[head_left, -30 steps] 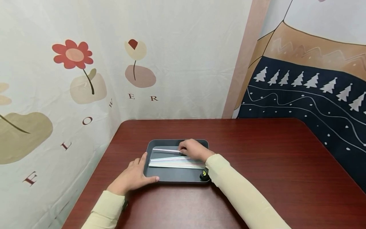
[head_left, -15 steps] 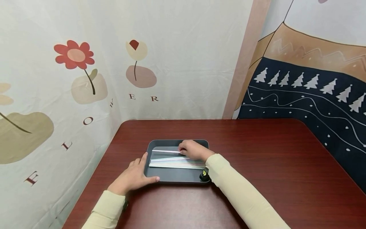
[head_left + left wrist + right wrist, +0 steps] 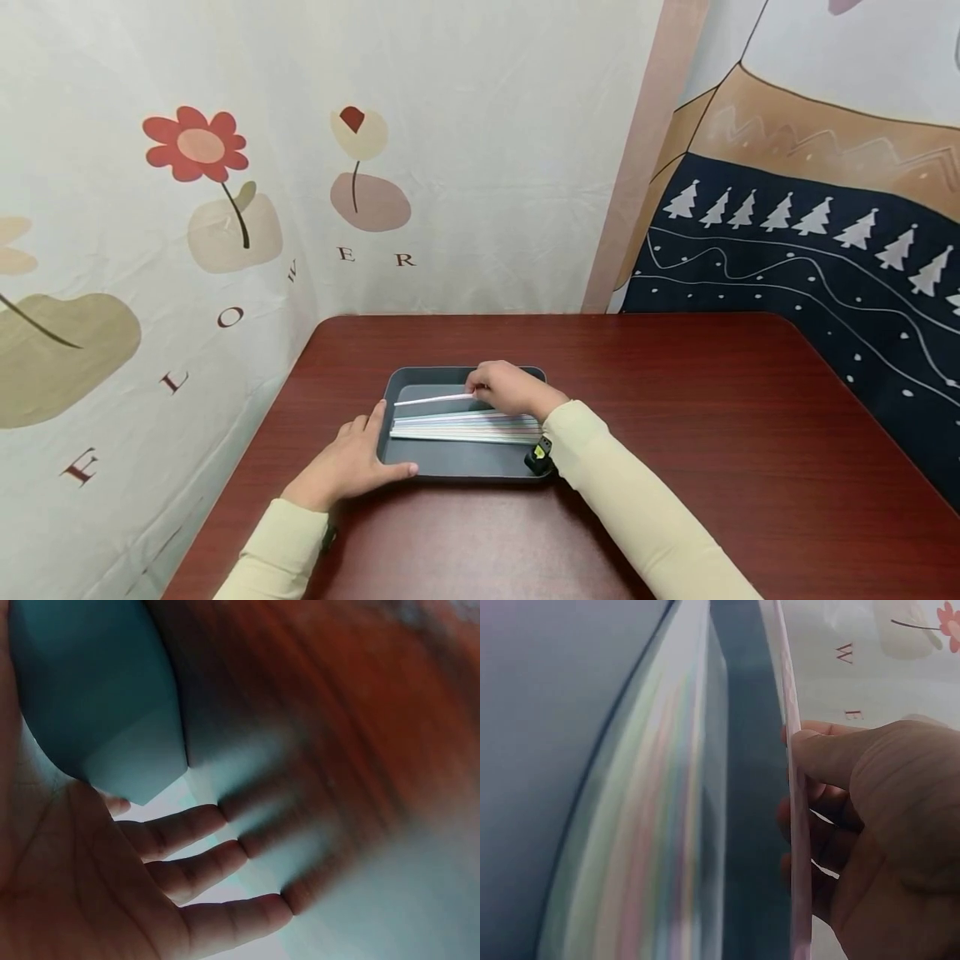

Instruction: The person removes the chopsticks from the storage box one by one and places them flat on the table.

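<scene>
A grey rectangular tray [image 3: 465,463] lies on the table with a bundle of straws in pastel colours [image 3: 457,427] across its middle. My right hand [image 3: 515,390] is over the tray's back right part and pinches a single pink straw [image 3: 799,825] between thumb and fingers. That straw points left, behind the bundle in the head view. In the right wrist view the striped bundle [image 3: 649,855] lies beside the held straw, blurred. My left hand [image 3: 347,460] rests at the tray's left end, fingers extended along the rim and thumb at the front left corner.
The reddish-brown table [image 3: 690,417] extends on both sides of the tray. Behind it hangs a pale curtain with flower prints [image 3: 480,167], and to the right a dark blue cloth with white trees [image 3: 810,250]. A small black device [image 3: 537,458] is at my right wrist.
The left end of the held straw has swung toward the front, nearer the bundle. My right hand has shifted up a little; my left hand has stayed at the tray.
</scene>
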`<state>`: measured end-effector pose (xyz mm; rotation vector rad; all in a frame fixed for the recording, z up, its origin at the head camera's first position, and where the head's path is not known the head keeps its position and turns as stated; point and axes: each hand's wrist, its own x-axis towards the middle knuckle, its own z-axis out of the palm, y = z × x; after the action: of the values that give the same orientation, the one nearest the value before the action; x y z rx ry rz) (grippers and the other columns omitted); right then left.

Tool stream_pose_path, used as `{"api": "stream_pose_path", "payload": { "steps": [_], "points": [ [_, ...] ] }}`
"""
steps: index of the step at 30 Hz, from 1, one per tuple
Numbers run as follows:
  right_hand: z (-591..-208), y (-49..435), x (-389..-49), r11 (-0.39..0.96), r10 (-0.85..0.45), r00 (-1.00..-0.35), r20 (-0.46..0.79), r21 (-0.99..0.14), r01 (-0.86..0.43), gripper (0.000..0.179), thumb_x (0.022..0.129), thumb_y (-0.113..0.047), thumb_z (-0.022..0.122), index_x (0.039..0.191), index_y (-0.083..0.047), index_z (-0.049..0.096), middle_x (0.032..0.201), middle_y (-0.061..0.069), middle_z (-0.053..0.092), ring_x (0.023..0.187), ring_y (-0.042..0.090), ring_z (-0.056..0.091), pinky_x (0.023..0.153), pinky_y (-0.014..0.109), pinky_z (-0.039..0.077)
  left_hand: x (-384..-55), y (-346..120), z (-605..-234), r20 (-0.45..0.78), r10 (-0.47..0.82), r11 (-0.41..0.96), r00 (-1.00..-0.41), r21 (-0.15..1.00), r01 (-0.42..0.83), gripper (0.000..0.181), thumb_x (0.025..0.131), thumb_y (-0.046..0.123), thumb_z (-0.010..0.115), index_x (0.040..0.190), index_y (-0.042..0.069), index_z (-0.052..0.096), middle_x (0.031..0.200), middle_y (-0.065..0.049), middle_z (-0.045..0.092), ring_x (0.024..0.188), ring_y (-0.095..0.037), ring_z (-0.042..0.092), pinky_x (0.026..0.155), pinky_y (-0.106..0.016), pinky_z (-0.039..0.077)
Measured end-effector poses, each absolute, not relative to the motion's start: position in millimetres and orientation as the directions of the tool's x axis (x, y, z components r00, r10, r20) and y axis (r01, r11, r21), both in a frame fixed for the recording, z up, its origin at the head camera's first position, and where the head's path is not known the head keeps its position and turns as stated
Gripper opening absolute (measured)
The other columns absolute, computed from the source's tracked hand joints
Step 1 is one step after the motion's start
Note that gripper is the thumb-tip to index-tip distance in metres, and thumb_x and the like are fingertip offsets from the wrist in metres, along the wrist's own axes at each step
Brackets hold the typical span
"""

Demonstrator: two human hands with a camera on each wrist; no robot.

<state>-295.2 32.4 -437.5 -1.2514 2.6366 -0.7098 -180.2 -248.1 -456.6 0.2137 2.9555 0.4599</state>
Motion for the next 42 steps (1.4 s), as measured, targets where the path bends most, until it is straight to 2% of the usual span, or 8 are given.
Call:
{"api": "stream_pose_path", "payload": {
  "steps": [10, 21, 30, 35, 42],
  "points": [
    [-426, 48, -296, 0.536, -0.758, -0.635, 0.15, -0.41, -0.738, 0.017, 0.1, -0.006, 0.057, 0.107, -0.01, 0.072, 0.1, -0.001, 0.063, 0.091, 0.013, 0.059, 0.081, 0.031, 0.05, -180, -249, -457, -0.125, 0.157, 0.943, -0.98, 0.314, 0.111, 0.131, 0.069, 0.081, 0.066, 0.156, -0.003, 0.016, 0.14, -0.032, 0.043, 0.129, -0.049, 0.04, 0.096, -0.06, 0.042],
    [-423, 95, -300, 0.619, -0.665, -0.727, 0.168, -0.422, -0.663, 0.017, 0.1, -0.004, 0.058, 0.104, -0.012, 0.072, 0.096, -0.003, 0.061, 0.087, 0.011, 0.058, 0.079, 0.032, 0.05, -180, -248, -455, -0.133, 0.153, 0.942, -0.979, 0.32, 0.104, 0.132, 0.069, 0.082, 0.065, 0.156, -0.003, 0.015, 0.142, -0.033, 0.041, 0.13, -0.049, 0.039, 0.097, -0.061, 0.041],
    [-426, 142, -306, 0.674, -0.584, -0.797, 0.154, -0.455, -0.582, 0.014, 0.097, -0.002, 0.061, 0.103, -0.008, 0.073, 0.094, -0.003, 0.06, 0.083, 0.015, 0.056, 0.078, 0.033, 0.05, -179, -248, -456, -0.138, 0.155, 0.94, -0.978, 0.326, 0.103, 0.132, 0.069, 0.082, 0.065, 0.157, -0.002, 0.014, 0.143, -0.033, 0.04, 0.132, -0.05, 0.036, 0.099, -0.061, 0.04],
    [-428, 169, -307, 0.694, -0.563, -0.81, 0.162, -0.44, -0.57, 0.012, 0.096, -0.002, 0.063, 0.101, -0.007, 0.072, 0.093, -0.002, 0.06, 0.085, 0.016, 0.056, 0.082, 0.036, 0.05, -178, -248, -456, -0.127, 0.163, 0.941, -0.978, 0.32, 0.115, 0.131, 0.07, 0.082, 0.065, 0.156, -0.003, 0.015, 0.142, -0.033, 0.041, 0.131, -0.05, 0.038, 0.098, -0.06, 0.041],
    [-433, 210, -307, 0.713, -0.54, -0.815, 0.21, -0.401, -0.575, 0.011, 0.093, 0.002, 0.063, 0.095, -0.005, 0.071, 0.09, 0.0, 0.06, 0.082, 0.018, 0.055, 0.079, 0.04, 0.049, -178, -248, -456, -0.131, 0.161, 0.941, -0.978, 0.318, 0.113, 0.131, 0.07, 0.082, 0.065, 0.157, -0.002, 0.014, 0.142, -0.032, 0.041, 0.131, -0.049, 0.038, 0.097, -0.059, 0.042]
  ]
}}
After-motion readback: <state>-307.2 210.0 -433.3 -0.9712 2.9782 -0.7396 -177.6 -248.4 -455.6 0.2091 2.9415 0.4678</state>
